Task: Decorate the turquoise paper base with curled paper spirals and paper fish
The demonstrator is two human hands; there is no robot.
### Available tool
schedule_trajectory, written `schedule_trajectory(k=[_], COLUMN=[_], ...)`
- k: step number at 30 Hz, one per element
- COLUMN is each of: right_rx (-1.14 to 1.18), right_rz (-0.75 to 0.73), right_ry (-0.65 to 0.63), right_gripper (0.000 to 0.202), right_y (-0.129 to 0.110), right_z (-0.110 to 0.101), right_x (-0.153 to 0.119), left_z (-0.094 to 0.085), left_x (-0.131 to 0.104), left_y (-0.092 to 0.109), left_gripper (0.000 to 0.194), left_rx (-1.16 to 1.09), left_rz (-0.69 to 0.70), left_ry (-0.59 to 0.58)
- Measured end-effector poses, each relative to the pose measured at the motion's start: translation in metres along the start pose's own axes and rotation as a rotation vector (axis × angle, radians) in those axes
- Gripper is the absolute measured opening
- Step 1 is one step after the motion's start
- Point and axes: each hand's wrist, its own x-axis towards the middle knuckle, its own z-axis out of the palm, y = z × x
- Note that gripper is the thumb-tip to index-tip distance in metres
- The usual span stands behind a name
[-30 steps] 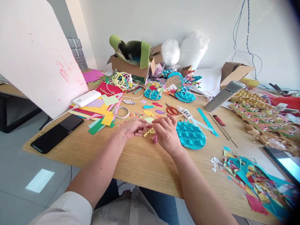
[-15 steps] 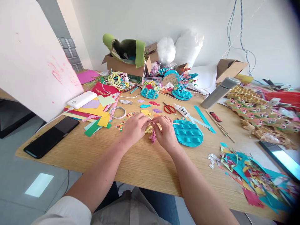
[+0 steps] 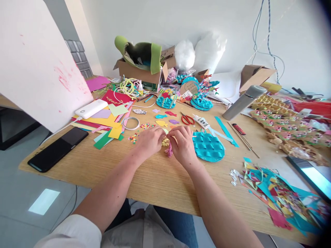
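Note:
Over the middle of the table, my left hand and my right hand meet almost fingertip to fingertip, both in a pinch. A thin pale paper strip pokes out past the right side of my right hand. What my left fingers pinch is mostly hidden. Just beneath the fingertips lie a pink curled piece and yellow curled pieces. Right of my right hand rests a blue woven paper disc. Colourful paper fish, such as a yellow fish, lie beyond my hands.
Red scissors and a glue bottle lie behind the disc. A phone and coloured paper sheets are at left, with a tape roll. At right are a grey flask, sticks and paper scraps.
Less of the pale strip shows right of my right hand. Both hands stay together in nearly the same place, and the view has shifted slightly.

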Motion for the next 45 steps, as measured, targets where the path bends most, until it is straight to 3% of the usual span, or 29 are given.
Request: schedule_trajectory(k=[3, 6, 9, 11, 17, 20, 27, 31, 36, 40, 43, 45], right_rx=[-0.034, -0.062, -0.088, -0.099, -0.077, -0.066, -0.015, -0.009, -0.056, -0.086, -0.090, -0.088], right_rz=[-0.073, -0.152, -0.202, -0.221, -0.190, -0.173, -0.079, -0.036, -0.002, -0.019, -0.038, -0.028], right_ry=[-0.015, -0.026, -0.029, -0.044, -0.127, -0.115, -0.038, 0.032, 0.081, 0.084, 0.077, 0.087], right_gripper=[0.008, 0.016, 0.022, 0.021, 0.021, 0.018, 0.017, 0.014, 0.007, 0.007, 0.007, 0.009], right_y=[-0.001, -0.002, -0.003, -0.002, 0.003, 0.004, 0.003, 0.000, -0.004, -0.002, -0.002, -0.003], right_z=[0.000, 0.000, 0.000, 0.001, 0.002, 0.002, 0.001, 0.000, -0.001, 0.001, 0.003, 0.004], right_x=[-0.002, -0.003, -0.003, -0.003, -0.004, -0.004, -0.001, 0.001, 0.000, -0.002, -0.003, -0.003], left_z=[0.001, -0.003, -0.009, -0.012, -0.011, -0.007, 0.006, 0.004, 0.001, 0.003, 0.004, 0.003], left_x=[0.004, 0.008, 0.010, 0.010, 0.008, 0.007, 0.003, -0.001, -0.002, -0.001, 0.002, 0.004], left_y=[-0.003, -0.010, -0.018, -0.021, -0.020, -0.019, -0.012, -0.004, -0.002, 0.000, 0.004, 0.006], left_gripper=[0.015, 0.015, 0.020, 0.024, 0.025, 0.029, 0.019, 0.019, 0.020, 0.021, 0.018, 0.017], left_rx=[-0.399, -0.998, -1.353, -1.414, -1.382, -1.295, -0.594, -0.250, -0.097, -0.116, -0.317, -0.612], left_rz=[-0.254, -0.614, -0.734, -0.732, -0.696, -0.595, -0.110, 0.049, 0.045, 0.009, -0.102, -0.272], left_ry=[-0.056, -0.307, -0.555, -0.600, -0.565, -0.493, -0.054, 0.006, 0.000, -0.009, -0.034, -0.093])
